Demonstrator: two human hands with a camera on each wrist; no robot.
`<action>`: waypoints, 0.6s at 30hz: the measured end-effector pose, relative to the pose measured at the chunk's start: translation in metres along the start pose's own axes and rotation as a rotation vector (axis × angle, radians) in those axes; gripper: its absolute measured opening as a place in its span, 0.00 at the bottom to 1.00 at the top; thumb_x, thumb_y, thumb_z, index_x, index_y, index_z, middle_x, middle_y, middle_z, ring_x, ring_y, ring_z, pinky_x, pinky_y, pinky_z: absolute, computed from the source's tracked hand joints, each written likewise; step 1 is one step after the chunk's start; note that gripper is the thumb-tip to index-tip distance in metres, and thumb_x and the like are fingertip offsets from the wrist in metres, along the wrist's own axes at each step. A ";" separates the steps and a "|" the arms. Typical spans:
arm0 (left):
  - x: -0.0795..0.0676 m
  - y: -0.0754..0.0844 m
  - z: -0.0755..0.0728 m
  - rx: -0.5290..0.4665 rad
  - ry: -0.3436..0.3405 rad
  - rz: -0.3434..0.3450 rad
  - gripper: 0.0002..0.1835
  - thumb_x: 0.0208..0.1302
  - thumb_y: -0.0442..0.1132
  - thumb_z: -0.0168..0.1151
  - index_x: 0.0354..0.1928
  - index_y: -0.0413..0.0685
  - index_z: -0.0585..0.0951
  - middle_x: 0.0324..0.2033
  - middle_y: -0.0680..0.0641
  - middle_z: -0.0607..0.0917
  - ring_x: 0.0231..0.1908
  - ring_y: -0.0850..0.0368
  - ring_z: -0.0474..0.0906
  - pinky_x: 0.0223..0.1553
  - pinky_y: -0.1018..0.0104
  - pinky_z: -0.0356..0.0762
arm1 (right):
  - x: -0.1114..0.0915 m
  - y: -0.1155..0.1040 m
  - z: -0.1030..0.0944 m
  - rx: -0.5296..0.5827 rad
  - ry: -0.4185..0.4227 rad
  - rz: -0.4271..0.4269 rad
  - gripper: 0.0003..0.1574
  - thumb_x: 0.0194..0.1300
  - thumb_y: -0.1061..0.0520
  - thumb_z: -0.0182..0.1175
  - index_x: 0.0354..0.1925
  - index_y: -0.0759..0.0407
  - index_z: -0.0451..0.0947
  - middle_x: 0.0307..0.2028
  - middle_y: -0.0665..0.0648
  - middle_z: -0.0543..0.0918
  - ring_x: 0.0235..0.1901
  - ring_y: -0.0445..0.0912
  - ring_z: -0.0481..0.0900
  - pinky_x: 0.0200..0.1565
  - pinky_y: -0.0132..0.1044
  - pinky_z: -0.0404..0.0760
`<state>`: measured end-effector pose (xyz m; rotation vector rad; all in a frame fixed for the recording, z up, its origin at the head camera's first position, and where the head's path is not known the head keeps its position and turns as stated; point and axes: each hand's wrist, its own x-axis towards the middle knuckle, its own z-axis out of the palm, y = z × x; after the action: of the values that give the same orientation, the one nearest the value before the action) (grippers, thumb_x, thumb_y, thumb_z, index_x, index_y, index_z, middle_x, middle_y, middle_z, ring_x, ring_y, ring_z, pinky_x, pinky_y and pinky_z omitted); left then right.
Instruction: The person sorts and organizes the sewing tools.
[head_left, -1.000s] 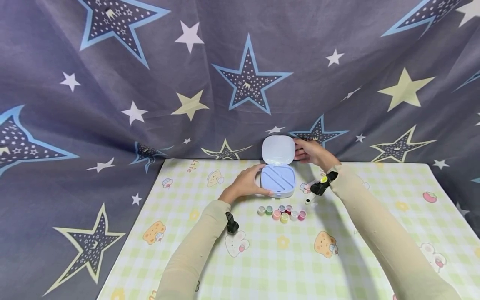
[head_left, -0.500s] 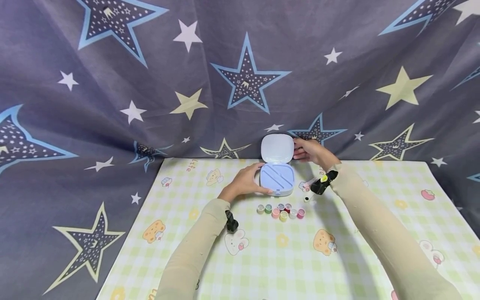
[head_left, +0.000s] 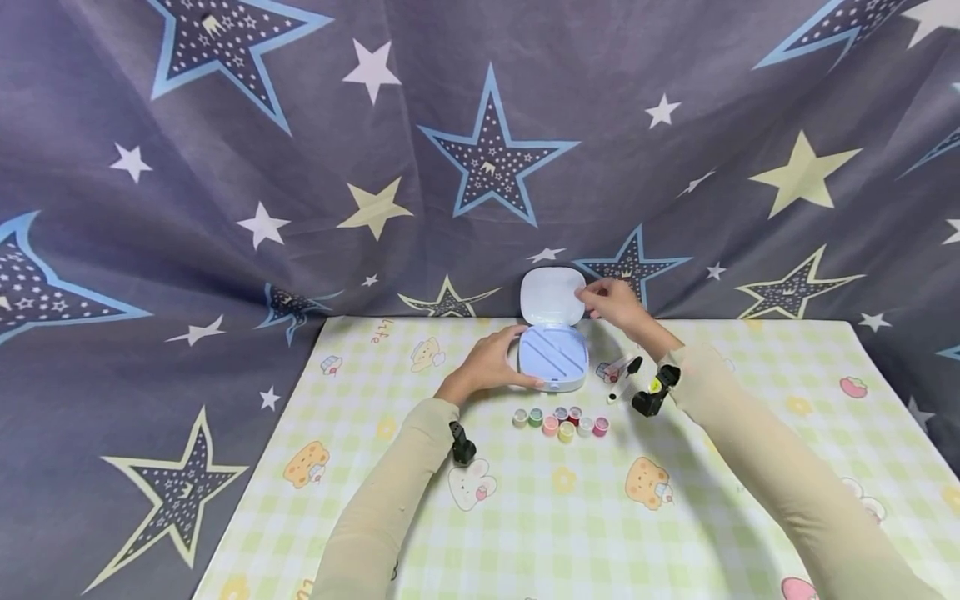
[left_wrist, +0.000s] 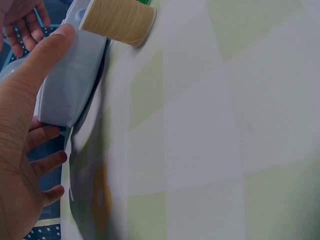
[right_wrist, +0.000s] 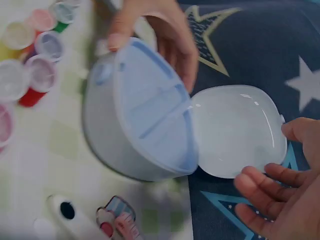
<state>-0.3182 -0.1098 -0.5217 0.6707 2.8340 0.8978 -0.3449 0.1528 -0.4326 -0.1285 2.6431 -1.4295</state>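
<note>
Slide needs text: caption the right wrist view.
Left hand grips the open blue box; right hand at its lid.

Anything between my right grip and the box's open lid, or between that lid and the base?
Nothing visible either way. The right grip is at the lid, and no object lies between lid and base. The left grip holds the base, its thumb near the front rim; the small pots stand in front.

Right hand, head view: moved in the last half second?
Yes. Against the blue-outlined star behind it, the right hand has reached slightly left and now overlaps the right edge of the lid.
</note>
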 end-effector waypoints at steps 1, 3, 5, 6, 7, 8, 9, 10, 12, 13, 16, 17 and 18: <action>0.000 0.000 0.000 0.002 0.000 0.002 0.63 0.38 0.66 0.82 0.77 0.55 0.63 0.72 0.47 0.72 0.70 0.47 0.70 0.72 0.49 0.66 | -0.002 0.001 0.002 -0.052 0.023 -0.052 0.31 0.75 0.47 0.57 0.59 0.73 0.75 0.46 0.71 0.83 0.41 0.57 0.83 0.43 0.35 0.82; 0.001 0.000 0.002 0.007 -0.001 0.004 0.63 0.38 0.66 0.82 0.77 0.56 0.63 0.72 0.47 0.72 0.70 0.48 0.70 0.73 0.50 0.66 | -0.009 0.003 0.007 -0.164 0.060 -0.151 0.28 0.73 0.48 0.60 0.55 0.72 0.77 0.40 0.68 0.84 0.35 0.54 0.82 0.35 0.31 0.76; 0.001 0.000 0.002 0.010 0.000 0.004 0.63 0.39 0.67 0.82 0.77 0.56 0.63 0.72 0.47 0.72 0.70 0.48 0.70 0.73 0.51 0.66 | -0.015 0.003 0.014 -0.271 0.076 -0.223 0.27 0.71 0.47 0.61 0.54 0.69 0.79 0.35 0.65 0.85 0.30 0.51 0.79 0.32 0.34 0.74; 0.000 0.000 0.002 0.008 0.001 0.005 0.63 0.39 0.67 0.82 0.77 0.56 0.63 0.72 0.47 0.73 0.70 0.48 0.70 0.72 0.51 0.66 | -0.019 0.003 0.017 -0.315 0.075 -0.254 0.27 0.71 0.46 0.62 0.54 0.67 0.79 0.34 0.64 0.85 0.29 0.50 0.78 0.31 0.35 0.73; 0.000 -0.001 0.002 0.009 0.002 0.008 0.63 0.39 0.67 0.81 0.77 0.56 0.63 0.72 0.47 0.73 0.70 0.48 0.70 0.72 0.51 0.66 | -0.022 0.003 0.020 -0.350 0.067 -0.282 0.27 0.70 0.46 0.63 0.55 0.66 0.79 0.34 0.63 0.84 0.28 0.50 0.77 0.30 0.37 0.73; 0.000 -0.001 0.002 0.008 0.003 0.011 0.63 0.39 0.67 0.81 0.77 0.56 0.63 0.72 0.47 0.73 0.70 0.48 0.70 0.72 0.50 0.66 | -0.026 0.004 0.023 -0.384 0.059 -0.310 0.27 0.69 0.46 0.63 0.55 0.65 0.78 0.34 0.62 0.84 0.27 0.49 0.77 0.29 0.38 0.73; 0.000 -0.001 0.002 0.010 0.005 0.014 0.62 0.39 0.67 0.81 0.77 0.56 0.63 0.71 0.47 0.73 0.70 0.48 0.70 0.72 0.50 0.66 | -0.029 0.005 0.026 -0.424 0.052 -0.339 0.28 0.69 0.45 0.63 0.56 0.64 0.78 0.34 0.61 0.84 0.27 0.49 0.77 0.28 0.39 0.74; 0.000 -0.001 0.002 0.012 0.006 0.017 0.62 0.39 0.67 0.81 0.77 0.56 0.63 0.71 0.47 0.73 0.70 0.48 0.70 0.72 0.50 0.66 | -0.031 0.006 0.029 -0.470 0.049 -0.381 0.29 0.68 0.45 0.64 0.56 0.64 0.79 0.35 0.61 0.84 0.28 0.50 0.77 0.29 0.41 0.76; 0.000 -0.001 0.003 0.019 0.009 0.024 0.63 0.39 0.67 0.81 0.77 0.55 0.63 0.71 0.46 0.73 0.70 0.47 0.70 0.73 0.49 0.65 | -0.035 0.010 0.034 -0.573 0.056 -0.472 0.30 0.67 0.44 0.64 0.56 0.64 0.79 0.38 0.62 0.84 0.32 0.52 0.80 0.32 0.45 0.80; 0.000 -0.001 0.003 0.022 0.011 0.027 0.63 0.40 0.67 0.81 0.77 0.54 0.63 0.71 0.46 0.73 0.70 0.47 0.70 0.73 0.48 0.65 | -0.036 0.012 0.037 -0.628 0.062 -0.515 0.30 0.67 0.43 0.64 0.56 0.65 0.79 0.40 0.63 0.84 0.34 0.54 0.81 0.35 0.47 0.81; -0.001 -0.001 0.003 0.034 0.012 0.032 0.63 0.40 0.68 0.80 0.77 0.53 0.63 0.71 0.45 0.73 0.70 0.46 0.70 0.73 0.47 0.64 | -0.039 0.019 0.043 -0.799 0.081 -0.616 0.33 0.67 0.40 0.64 0.57 0.65 0.79 0.42 0.64 0.83 0.41 0.57 0.82 0.44 0.51 0.83; -0.001 -0.001 0.003 0.035 0.013 0.033 0.63 0.40 0.68 0.80 0.77 0.52 0.62 0.71 0.45 0.73 0.70 0.46 0.70 0.73 0.47 0.64 | -0.039 0.020 0.045 -0.840 0.082 -0.632 0.35 0.68 0.39 0.63 0.57 0.66 0.78 0.43 0.64 0.83 0.42 0.57 0.82 0.46 0.52 0.83; 0.000 -0.001 0.003 0.037 0.013 0.035 0.63 0.40 0.68 0.80 0.77 0.52 0.62 0.72 0.45 0.73 0.70 0.46 0.70 0.73 0.47 0.64 | -0.040 0.022 0.046 -0.875 0.079 -0.640 0.36 0.68 0.38 0.62 0.58 0.66 0.78 0.44 0.64 0.83 0.43 0.57 0.81 0.48 0.53 0.83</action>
<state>-0.3176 -0.1092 -0.5243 0.7237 2.8650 0.8603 -0.2986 0.1324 -0.4730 -1.0827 3.2348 -0.2165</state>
